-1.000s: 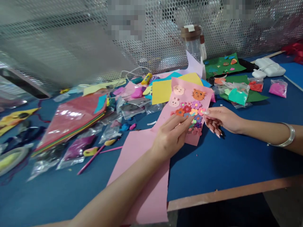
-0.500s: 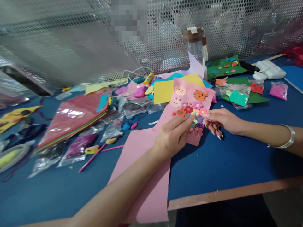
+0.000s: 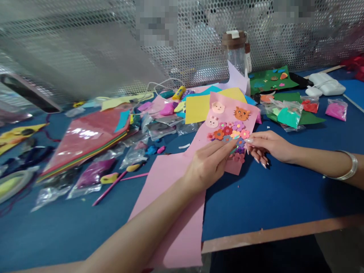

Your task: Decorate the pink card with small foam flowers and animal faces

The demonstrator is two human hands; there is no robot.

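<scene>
A pink paper sheet (image 3: pixel 196 141) bears a cluster of small clay flowers (image 3: pixel 227 131) in red, orange, purple and other colours. Above the flowers are an orange cat face (image 3: pixel 241 113), a pale pig face (image 3: pixel 218 107) and a pale bunny face (image 3: pixel 212 121). My left hand (image 3: pixel 207 163) lies over the lower left of the cluster, fingers stretched out, index fingertip on the flowers; it hides some of them. At the sheet's right edge, my right hand (image 3: pixel 265 146) pinches the paper between thumb and fingers, beside a pink flower.
A larger pink sheet (image 3: pixel 170 212) lies under my left forearm. Left are a red plastic folder (image 3: pixel 88 140), clay bags (image 3: pixel 95 176) and a pink stick tool (image 3: pixel 109 189). Behind stand yellow paper (image 3: pixel 196 108) and a brown-lidded bottle (image 3: pixel 234 47). Right are clay packets (image 3: pixel 290 116) and a white earphone case (image 3: pixel 327 84).
The view has shifted very slightly. Both hands keep nearly the same place, with my left fingertips moved slightly right over the flowers.
</scene>
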